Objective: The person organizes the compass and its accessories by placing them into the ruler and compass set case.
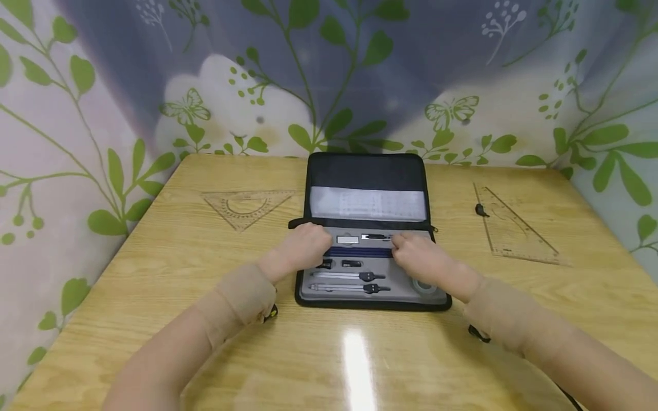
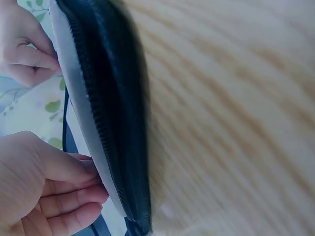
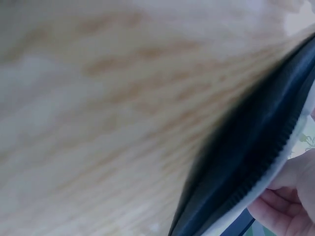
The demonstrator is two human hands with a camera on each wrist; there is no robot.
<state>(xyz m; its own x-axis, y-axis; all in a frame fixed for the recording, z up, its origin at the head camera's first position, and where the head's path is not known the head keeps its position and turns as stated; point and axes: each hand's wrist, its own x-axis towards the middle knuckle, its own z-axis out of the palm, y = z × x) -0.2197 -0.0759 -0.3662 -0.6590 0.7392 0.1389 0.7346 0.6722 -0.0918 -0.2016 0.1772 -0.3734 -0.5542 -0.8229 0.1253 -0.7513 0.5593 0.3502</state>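
Note:
A zip-up drawing instrument case (image 1: 367,302) lies unfolded on the table, with a grey insert in its near half. Across the insert runs a dark blue strip (image 1: 360,252), its ends covered by the hands. My left hand (image 1: 303,245) has its fingers curled at the strip's left end and seems to pinch it. At the right end, my right hand (image 1: 417,257) does likewise; the fingertips are hidden. Two compasses (image 1: 367,288) sit in the insert, with an eraser (image 1: 348,240), a small black sharpener (image 1: 352,264) and a slim black-and-silver tool (image 1: 376,236).
A clear triangle with a protractor scale (image 1: 241,220) lies left of the case, a second clear set square (image 1: 509,249) to its right. Beside that is a small black object (image 1: 480,210). White paper (image 1: 368,204) shows in the lid pocket. A patterned curtain (image 1: 349,85) hangs behind the table (image 1: 247,365).

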